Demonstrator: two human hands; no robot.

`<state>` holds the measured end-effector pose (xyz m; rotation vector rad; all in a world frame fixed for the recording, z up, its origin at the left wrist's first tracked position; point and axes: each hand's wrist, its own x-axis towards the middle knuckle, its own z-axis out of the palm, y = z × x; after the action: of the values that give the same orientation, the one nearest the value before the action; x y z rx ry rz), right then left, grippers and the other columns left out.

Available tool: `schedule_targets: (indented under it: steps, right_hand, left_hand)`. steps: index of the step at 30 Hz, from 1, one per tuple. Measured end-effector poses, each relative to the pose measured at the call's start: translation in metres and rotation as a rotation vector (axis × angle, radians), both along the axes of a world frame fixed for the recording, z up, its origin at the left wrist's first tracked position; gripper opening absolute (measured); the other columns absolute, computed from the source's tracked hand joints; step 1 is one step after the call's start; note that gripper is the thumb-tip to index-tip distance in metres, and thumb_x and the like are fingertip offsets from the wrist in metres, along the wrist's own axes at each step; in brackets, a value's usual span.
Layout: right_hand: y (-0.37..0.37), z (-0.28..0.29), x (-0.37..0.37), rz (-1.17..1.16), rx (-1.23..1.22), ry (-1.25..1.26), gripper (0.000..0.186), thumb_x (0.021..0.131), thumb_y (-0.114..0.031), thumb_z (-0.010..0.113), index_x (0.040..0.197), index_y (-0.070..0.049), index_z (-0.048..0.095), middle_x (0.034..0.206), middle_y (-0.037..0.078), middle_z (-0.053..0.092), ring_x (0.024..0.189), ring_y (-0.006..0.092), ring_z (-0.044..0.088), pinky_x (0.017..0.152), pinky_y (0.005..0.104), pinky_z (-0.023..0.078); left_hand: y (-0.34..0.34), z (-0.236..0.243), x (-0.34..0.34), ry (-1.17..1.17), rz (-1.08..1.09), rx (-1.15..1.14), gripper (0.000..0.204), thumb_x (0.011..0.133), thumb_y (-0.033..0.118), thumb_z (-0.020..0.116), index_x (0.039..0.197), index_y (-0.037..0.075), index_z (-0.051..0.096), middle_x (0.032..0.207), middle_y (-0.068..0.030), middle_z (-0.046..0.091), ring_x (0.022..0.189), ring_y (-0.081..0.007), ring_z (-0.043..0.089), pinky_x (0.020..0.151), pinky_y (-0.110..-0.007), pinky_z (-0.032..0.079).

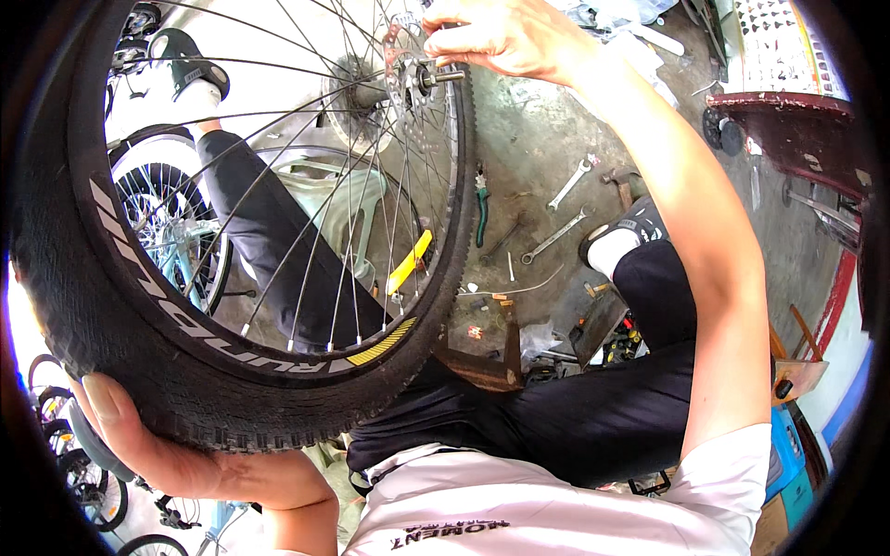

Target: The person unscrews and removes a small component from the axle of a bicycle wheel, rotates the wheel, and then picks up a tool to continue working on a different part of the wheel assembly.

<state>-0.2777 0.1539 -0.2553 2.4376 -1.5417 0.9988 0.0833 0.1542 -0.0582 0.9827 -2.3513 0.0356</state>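
A bicycle wheel with a black knobbly tyre point(213, 403) fills the left half, tilted in front of me. My left hand point(153, 449) supports the tyre's lower left, thumb pressed against its sidewall and the other fingers hidden behind. Up at the hub, my right hand point(501, 37) is closed in a pinch beside the brake disc point(402, 69). Just below those fingers the threaded axle end point(450, 77) sticks out. Whatever the right fingers hold, if anything, cannot be made out. A yellow reflector point(410, 262) shows among the spokes.
Green-handled pliers point(481, 208), two wrenches point(568, 183) and a hammer point(623, 185) lie on the concrete floor beyond my knees. Behind the spokes are a pale green plastic stool point(366, 208) and another wheel point(167, 199). Bicycles point(88, 482) stand at the lower left.
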Motion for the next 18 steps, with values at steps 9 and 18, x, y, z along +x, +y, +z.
schedule_targets:
  steps: [9, 18]
  right_hand:
    - [-0.006, -0.005, -0.019, -0.150, -0.153, 0.102, 0.055, 0.084, -0.053, 0.074, 0.121, -0.013, 0.066, 0.130, 0.012, 0.062, 0.125, 0.0336, 0.057, 0.106, 0.0446, 0.046]
    - [-0.010, -0.023, -0.023, -0.190, -0.214, 0.113, 0.077, 0.081, -0.065, 0.072, 0.125, -0.003, 0.061, 0.129, 0.013, 0.062, 0.124, 0.0348, 0.058, 0.104, 0.0467, 0.048]
  left_hand:
    - [-0.003, -0.001, -0.005, 0.016, 0.016, 0.011, 0.069, 0.107, 0.049, 0.040, 0.157, 0.004, 0.027, 0.155, -0.0218, 0.037, 0.141, -0.0363, 0.045, 0.119, -0.046, 0.040]
    - [-0.007, -0.002, -0.004, -0.021, 0.023, 0.013, 0.066, 0.106, 0.044, 0.042, 0.157, 0.006, 0.026, 0.155, -0.0225, 0.036, 0.140, -0.0370, 0.045, 0.119, -0.047, 0.040]
